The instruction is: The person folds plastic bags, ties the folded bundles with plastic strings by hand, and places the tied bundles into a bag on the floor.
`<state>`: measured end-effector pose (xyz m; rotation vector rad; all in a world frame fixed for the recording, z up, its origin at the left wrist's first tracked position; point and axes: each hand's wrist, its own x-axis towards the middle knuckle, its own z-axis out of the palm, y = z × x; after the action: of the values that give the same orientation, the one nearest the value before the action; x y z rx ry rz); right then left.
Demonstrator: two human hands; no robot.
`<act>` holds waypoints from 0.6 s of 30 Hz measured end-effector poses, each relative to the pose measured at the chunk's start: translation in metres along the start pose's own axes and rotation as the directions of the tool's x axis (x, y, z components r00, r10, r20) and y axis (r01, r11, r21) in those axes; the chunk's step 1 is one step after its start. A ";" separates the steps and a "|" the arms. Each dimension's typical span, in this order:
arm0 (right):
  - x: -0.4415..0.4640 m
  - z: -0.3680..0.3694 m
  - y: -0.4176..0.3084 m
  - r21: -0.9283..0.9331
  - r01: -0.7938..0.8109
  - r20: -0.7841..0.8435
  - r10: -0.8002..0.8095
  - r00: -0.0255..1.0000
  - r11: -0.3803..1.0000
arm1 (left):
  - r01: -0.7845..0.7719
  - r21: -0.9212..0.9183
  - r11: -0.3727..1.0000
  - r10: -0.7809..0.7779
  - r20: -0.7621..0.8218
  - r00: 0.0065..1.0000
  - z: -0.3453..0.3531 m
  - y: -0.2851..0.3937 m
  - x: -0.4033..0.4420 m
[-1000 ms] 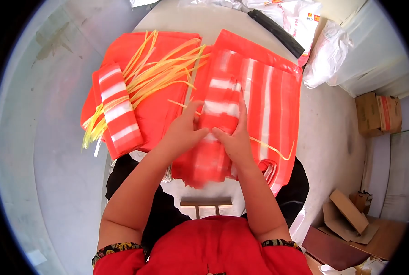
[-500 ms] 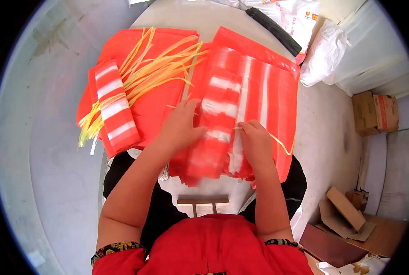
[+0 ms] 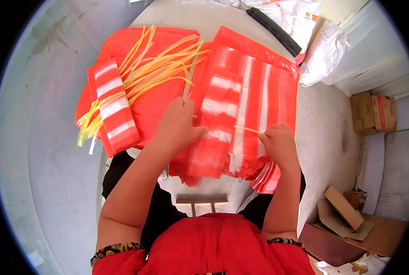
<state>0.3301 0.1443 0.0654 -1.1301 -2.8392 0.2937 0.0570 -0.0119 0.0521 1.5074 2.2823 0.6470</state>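
A folded bundle of red and white striped plastic bags (image 3: 219, 107) lies on a wider stack of striped plastic bags (image 3: 271, 87). My left hand (image 3: 179, 123) grips the bundle's left edge, thumb resting on top and fingers curled at the side, partly hidden. To the right of the bundle, my right hand (image 3: 280, 143) pinches a thin yellow plastic strip (image 3: 247, 129), drawn taut from the bundle's right edge. The stack's lower right corner is crumpled and curled up below my right hand.
Loose yellow strips (image 3: 163, 68) lie over a red plastic stack (image 3: 161, 103) at the left, beside another folded striped bundle (image 3: 115, 103). A black roll (image 3: 274, 31) and white sacks (image 3: 326, 52) are at the back right. Cardboard boxes (image 3: 365, 112) stand farther right.
My right hand has moved right, pulling the yellow strip out straight from the bundle. The lower right corner of the stack now curls up. My left hand has stayed on the bundle.
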 end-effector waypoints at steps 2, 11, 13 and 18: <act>-0.001 -0.001 0.009 0.284 0.049 -0.016 -0.046 0.999 0.958 | 0.010 0.058 0.998 -0.008 -0.033 0.999 -0.002 0.003 -0.001; 0.041 0.027 -0.079 0.969 -0.051 0.075 -0.095 0.993 0.240 | -0.030 0.141 0.990 0.040 -0.068 0.997 0.003 -0.002 0.001; 0.050 0.038 -0.098 0.969 -0.007 0.039 -0.125 0.991 0.248 | -0.056 0.104 0.993 0.063 -0.069 0.996 0.004 -0.005 0.002; 0.061 0.055 -0.113 0.779 0.147 -0.074 -0.143 0.987 0.610 | -0.103 -0.081 0.991 0.093 -0.121 0.988 0.010 -0.019 0.001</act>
<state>0.2019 0.0971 0.0342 -0.6708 -2.2831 1.3498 0.0466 -0.0154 0.0331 1.5864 2.2435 0.8730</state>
